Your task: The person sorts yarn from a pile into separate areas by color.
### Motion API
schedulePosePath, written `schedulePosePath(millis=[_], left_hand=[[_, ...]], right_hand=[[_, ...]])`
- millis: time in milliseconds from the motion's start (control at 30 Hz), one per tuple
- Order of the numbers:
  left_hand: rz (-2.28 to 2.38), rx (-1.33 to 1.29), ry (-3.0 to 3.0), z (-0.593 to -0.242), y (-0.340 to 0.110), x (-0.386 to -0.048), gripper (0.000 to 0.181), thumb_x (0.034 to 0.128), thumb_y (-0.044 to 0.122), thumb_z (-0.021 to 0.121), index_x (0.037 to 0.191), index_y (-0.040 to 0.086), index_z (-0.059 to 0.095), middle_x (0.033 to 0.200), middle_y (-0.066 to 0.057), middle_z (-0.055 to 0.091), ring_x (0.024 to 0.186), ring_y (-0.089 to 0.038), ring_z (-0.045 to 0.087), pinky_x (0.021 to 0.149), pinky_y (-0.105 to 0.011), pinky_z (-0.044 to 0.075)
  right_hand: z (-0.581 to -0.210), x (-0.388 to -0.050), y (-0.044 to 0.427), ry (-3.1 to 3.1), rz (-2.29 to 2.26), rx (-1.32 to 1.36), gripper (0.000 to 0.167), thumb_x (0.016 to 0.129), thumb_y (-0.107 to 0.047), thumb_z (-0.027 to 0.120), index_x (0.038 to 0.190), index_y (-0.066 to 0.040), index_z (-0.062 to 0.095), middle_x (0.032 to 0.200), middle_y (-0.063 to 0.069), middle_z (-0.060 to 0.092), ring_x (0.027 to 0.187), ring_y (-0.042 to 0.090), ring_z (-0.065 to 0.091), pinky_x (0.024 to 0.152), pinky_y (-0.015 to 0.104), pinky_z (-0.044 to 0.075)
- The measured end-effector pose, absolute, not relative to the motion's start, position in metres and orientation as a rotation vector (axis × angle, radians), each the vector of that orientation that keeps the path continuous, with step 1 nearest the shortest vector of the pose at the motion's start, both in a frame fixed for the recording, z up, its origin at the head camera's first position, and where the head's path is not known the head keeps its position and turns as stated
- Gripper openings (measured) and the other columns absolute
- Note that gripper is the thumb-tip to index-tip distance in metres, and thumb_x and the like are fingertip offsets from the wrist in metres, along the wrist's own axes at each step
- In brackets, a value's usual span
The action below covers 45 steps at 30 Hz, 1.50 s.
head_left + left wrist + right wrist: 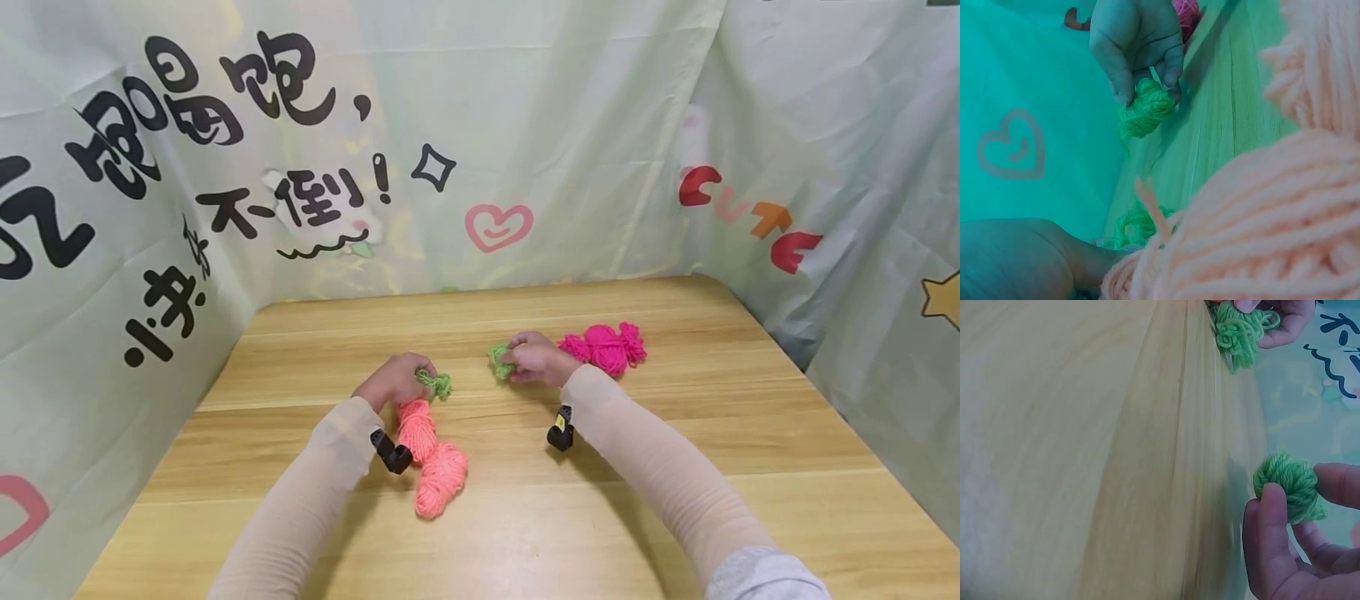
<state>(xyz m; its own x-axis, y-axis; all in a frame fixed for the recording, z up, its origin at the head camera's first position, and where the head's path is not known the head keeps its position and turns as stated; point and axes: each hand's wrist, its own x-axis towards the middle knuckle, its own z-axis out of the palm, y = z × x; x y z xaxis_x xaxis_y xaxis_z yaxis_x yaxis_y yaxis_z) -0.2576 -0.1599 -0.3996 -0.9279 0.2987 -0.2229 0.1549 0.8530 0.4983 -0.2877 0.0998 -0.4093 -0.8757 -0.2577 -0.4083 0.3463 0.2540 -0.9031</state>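
My left hand (397,381) pinches a loose green yarn bundle (435,383) over the table's left-middle. Just below that hand lie salmon-pink yarn balls (441,479), large and close in the left wrist view. To the right, my right hand (542,360) holds a second green yarn ball (1288,487) between thumb and fingertips. In the right wrist view this ball looks compact and round, while the left hand's bundle (1238,337) shows loose loops. Bright magenta yarn balls (606,348) lie beside the right wrist, partly behind it.
A wooden table (525,533) carries everything. Pale printed cloth (585,150) hangs along its back and both sides. Small black wrist cameras (392,452) stick out from both sleeves, the left one close to the salmon-pink yarn.
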Motion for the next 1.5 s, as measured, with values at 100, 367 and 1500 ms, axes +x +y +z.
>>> schedulePosePath(millis=[100, 367, 1500], left_hand=[[0.692, 0.340, 2.731, -0.398, -0.159, -0.256, 0.022, 0.0855, 0.008, 0.071, 0.108, 0.010, 0.068, 0.124, -0.015, 0.059, 0.108, -0.029, 0.053, 0.089, -0.044, 0.045], [0.702, 0.332, 2.725, -0.399, -0.160, -0.256, 0.022, 0.0855, 0.010, 0.072, 0.108, 0.010, 0.068, 0.119, -0.012, 0.062, 0.106, -0.029, 0.054, 0.089, -0.044, 0.046], [0.866, 0.368, 2.732, -0.394, -0.154, -0.259, 0.019, 0.0897, 0.017, 0.068, 0.107, 0.009, 0.067, 0.106, -0.009, 0.062, 0.088, -0.023, 0.055, 0.072, -0.035, 0.048]], right_hand=[[-0.410, -0.288, 0.101, 2.058, -1.660, 0.081, 0.038, 0.095, -0.004, 0.058, 0.129, 0.002, 0.041, 0.112, 0.016, 0.049, 0.085, 0.022, 0.056, 0.078, 0.032, 0.054], [-0.409, -0.289, 0.105, 2.081, -1.664, 0.073, 0.035, 0.095, -0.005, 0.058, 0.125, 0.003, 0.042, 0.111, 0.015, 0.048, 0.088, 0.021, 0.055, 0.082, 0.035, 0.054], [-0.413, -0.290, 0.114, 2.165, -1.664, 0.089, 0.033, 0.094, -0.004, 0.062, 0.119, 0.005, 0.044, 0.118, 0.019, 0.050, 0.094, 0.023, 0.058, 0.079, 0.034, 0.056]])
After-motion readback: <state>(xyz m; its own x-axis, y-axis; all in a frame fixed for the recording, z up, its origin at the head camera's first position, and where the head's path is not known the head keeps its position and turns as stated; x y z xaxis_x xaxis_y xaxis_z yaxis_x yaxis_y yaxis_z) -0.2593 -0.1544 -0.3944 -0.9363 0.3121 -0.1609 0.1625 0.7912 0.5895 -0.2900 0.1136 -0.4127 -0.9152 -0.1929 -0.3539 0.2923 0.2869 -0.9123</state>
